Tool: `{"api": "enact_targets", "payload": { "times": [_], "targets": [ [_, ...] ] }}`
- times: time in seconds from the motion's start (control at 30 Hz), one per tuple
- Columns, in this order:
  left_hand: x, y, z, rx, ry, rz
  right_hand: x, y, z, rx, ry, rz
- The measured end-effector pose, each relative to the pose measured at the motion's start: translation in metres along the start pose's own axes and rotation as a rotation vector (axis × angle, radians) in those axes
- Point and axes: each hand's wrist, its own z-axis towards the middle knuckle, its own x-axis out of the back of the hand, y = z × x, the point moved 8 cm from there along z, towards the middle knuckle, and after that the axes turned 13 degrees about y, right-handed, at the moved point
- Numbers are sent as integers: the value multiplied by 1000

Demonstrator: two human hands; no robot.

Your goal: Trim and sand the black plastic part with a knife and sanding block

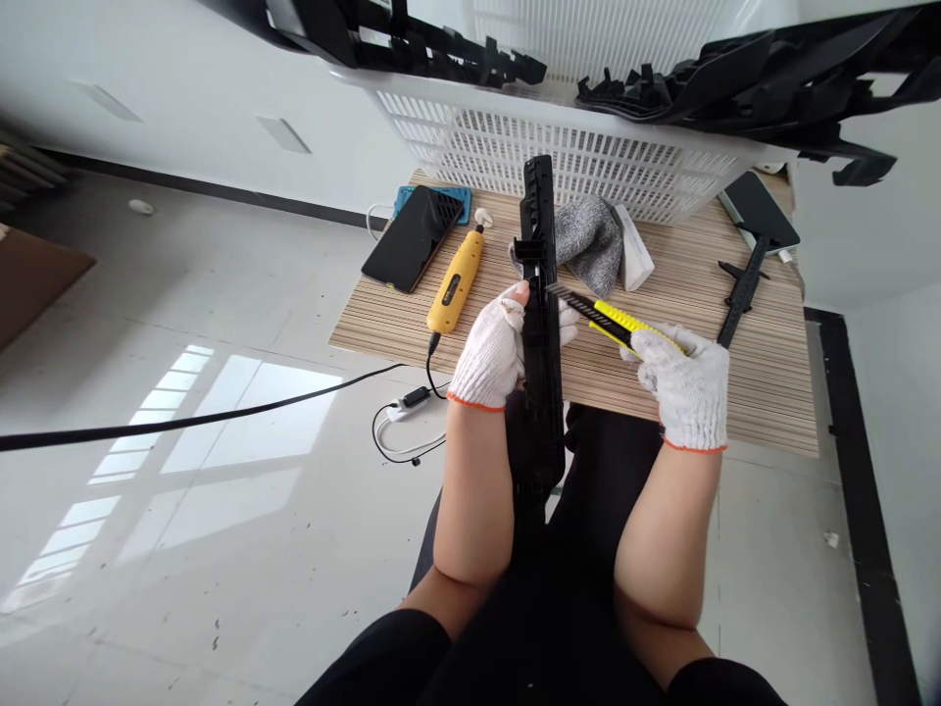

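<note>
My left hand (494, 343), in a white knit glove with the thumb tip bare, is closed round a long black plastic part (540, 363). The part stands lengthwise in front of me, its lower end over my lap. In my gloved right hand (683, 378) is a yellow and black utility knife (614, 322), its blade extended to the left. The blade tip is at the part's right edge, close to my left thumb; whether it touches cannot be made out. Behind the part lies a grey cloth (590, 240).
On the wooden table (765, 382) lie a black phone (413, 238), a yellow corded rotary tool (457, 282), a white box (633, 253) and a dark caliper (746, 284). A white basket (470, 137) at the back holds several black plastic parts (735, 88). A cable (221, 417) crosses at left.
</note>
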Motion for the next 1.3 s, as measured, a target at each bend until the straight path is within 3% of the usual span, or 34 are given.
{"api": "enact_targets", "payload": {
  "times": [0.13, 0.23, 0.4, 0.47, 0.6, 0.7, 0.8, 0.97, 1.03, 1.13, 1.3],
  "targets": [
    [-5, 2, 0, -36, -80, -32, -5, 3, -2, -25, -78, -59],
    [-2, -1, 2, -18, -66, -42, 0, 0, 0, -9, -22, -26],
    [-6, 1, 1, -48, -120, -32, -2, 1, 1, -23, -61, -44],
    [-6, 2, 0, -46, -107, -23, 2, -1, 2, 0, -7, -14],
    [-8, 1, -2, -11, -87, -17, -3, 1, 0, -11, -72, -68],
    [-6, 2, -1, -28, -66, -17, 2, -3, 2, 27, -20, -42],
    [-7, 3, -1, -56, -111, -18, -3, 0, 0, 1, -89, -76],
    [-2, 1, 2, -38, -62, -14, 2, 1, 0, 1, -45, -42],
    [-3, 1, 2, -25, -67, -9, -1, 3, 0, -9, -89, -79],
    [-4, 0, 2, -7, -66, -5, 5, 0, 2, 16, -20, -47],
    [-6, 1, 0, -21, -109, -17, 2, 3, 1, -25, -50, -53]
  ]
}}
